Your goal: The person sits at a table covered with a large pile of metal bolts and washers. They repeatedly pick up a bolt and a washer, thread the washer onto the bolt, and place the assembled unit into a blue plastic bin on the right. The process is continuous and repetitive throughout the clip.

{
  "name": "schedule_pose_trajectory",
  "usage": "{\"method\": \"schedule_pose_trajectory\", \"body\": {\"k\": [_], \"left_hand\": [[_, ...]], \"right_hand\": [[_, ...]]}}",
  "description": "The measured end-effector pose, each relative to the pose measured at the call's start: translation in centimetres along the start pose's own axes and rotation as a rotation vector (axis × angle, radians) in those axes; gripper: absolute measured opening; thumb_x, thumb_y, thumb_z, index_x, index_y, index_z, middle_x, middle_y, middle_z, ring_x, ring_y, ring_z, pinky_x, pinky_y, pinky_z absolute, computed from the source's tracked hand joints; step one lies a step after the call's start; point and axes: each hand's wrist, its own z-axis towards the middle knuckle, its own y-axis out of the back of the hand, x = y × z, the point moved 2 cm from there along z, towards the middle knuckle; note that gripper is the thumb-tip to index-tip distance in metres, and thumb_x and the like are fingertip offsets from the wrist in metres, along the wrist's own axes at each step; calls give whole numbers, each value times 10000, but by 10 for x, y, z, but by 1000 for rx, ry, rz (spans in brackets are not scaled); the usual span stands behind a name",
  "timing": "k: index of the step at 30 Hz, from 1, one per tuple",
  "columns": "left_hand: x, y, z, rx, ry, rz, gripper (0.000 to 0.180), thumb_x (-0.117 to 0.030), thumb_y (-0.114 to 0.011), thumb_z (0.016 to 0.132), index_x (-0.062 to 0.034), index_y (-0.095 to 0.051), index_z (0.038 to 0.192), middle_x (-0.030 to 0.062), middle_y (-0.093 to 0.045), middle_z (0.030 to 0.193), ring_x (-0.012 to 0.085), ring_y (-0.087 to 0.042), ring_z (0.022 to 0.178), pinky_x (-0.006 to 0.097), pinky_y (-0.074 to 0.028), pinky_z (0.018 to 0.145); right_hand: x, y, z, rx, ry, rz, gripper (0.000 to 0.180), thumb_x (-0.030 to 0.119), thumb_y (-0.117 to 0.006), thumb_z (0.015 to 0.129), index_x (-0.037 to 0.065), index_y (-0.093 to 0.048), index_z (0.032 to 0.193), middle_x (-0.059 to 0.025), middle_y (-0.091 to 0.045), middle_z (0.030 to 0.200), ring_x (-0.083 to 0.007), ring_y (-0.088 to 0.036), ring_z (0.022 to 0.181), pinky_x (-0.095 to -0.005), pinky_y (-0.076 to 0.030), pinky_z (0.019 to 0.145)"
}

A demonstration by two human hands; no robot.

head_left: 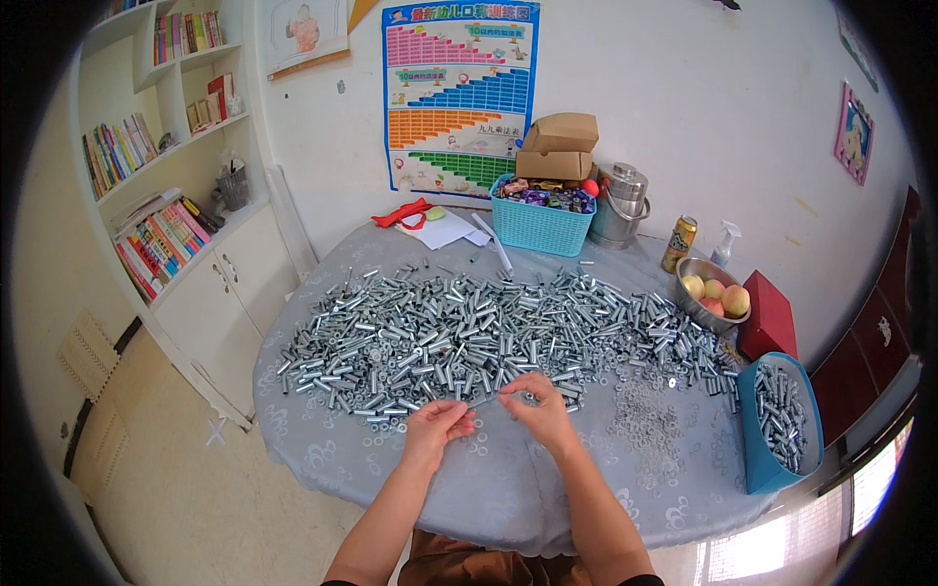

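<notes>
Between my two hands, just in front of the pile, runs a thin metal rod (483,400), possibly a bolt; it is too small to make out well. My left hand (437,431) pinches its left end, thumb and fingers together. The fingertips of my right hand (539,410) close on the other end. A wide heap of short silvery metal sleeves (459,332) spreads over the grey tablecloth beyond my hands, with flat washers mixed in. A few loose washers (479,444) lie beside my left hand. To the right is a patch of many small rings (647,430).
A blue bin (750,430) of metal sleeves stands at the right table edge. Behind it are a red box (767,317), a steel bowl (692,305) of peaches, a can (679,244) and a spray bottle (725,244). A turquoise basket (537,230) and a metal pot (618,210) stand at the back.
</notes>
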Motion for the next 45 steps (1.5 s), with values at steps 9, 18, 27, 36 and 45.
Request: {"method": "schedule_pose_trajectory", "body": {"k": [9,18,27,36,45], "left_hand": [[2,1,1,24,6,-6,107,-56,-624,812,23,-610,883,141,-641,825,163,-624,649,274,-547,614],[3,2,2,2,-12,4,111,-62,-625,813,24,-607,881,144,-642,828,166,-625,650,282,-547,616],[1,1,1,5,-18,4,101,-63,-624,814,22,-608,866,137,-644,823,158,-622,644,277,-543,610],[2,1,1,-7,12,7,109,-56,-632,806,27,-614,875,133,-642,812,158,-621,639,274,-545,610],[3,1,0,26,-25,58,112,-53,-628,807,28,-613,883,134,-643,805,159,-622,642,275,-542,613]], "right_hand": [[-5,-6,-1,45,-28,66,124,99,-701,720,51,-666,828,-44,-613,854,-157,-552,838,-268,-416,787],[-18,34,1,-59,-138,-606,142,175,-709,654,72,-683,747,-83,-643,779,-242,-594,695,-349,-467,622],[-14,30,-4,59,28,-866,173,217,-737,606,105,-697,732,-68,-651,765,-261,-589,782,-353,-457,683],[11,6,-1,89,-25,-20,209,43,-715,687,65,-686,893,-52,-637,900,-161,-564,891,-275,-429,818],[15,1,-3,179,-52,-285,165,189,-637,802,31,-666,842,-86,-652,844,-206,-593,786,-288,-453,741]]}}
